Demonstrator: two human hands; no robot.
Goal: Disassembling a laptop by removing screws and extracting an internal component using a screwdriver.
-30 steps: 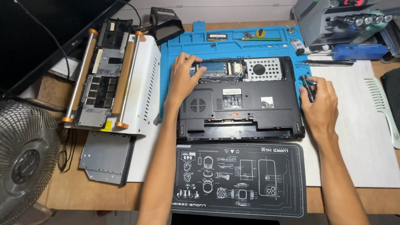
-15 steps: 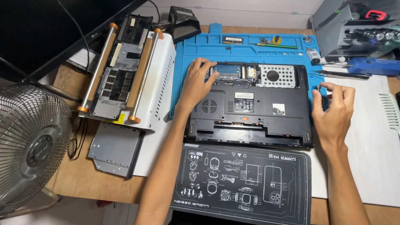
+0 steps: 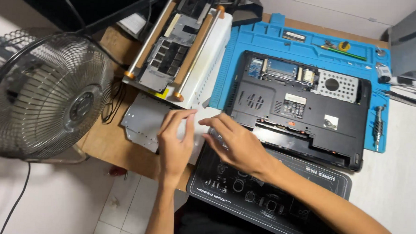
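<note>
Both hands on a white sheet at the near edge of the desk, left of the opened laptop.

The white sheet (image 3: pixel 196 130) lies flat and plain, overlapping a grey perforated metal plate (image 3: pixel 141 121) on its left; its near edge sits close to the desk edge. Left hand (image 3: pixel 176 141) and right hand (image 3: pixel 237 143) rest just beside each other, fingers spread flat, gripping nothing. The black laptop base (image 3: pixel 305 111), underside up with covers off, sits to the right on a blue mat (image 3: pixel 266 40). A fan (image 3: pixel 47 95) crowds the left; open floor lies near.
</note>
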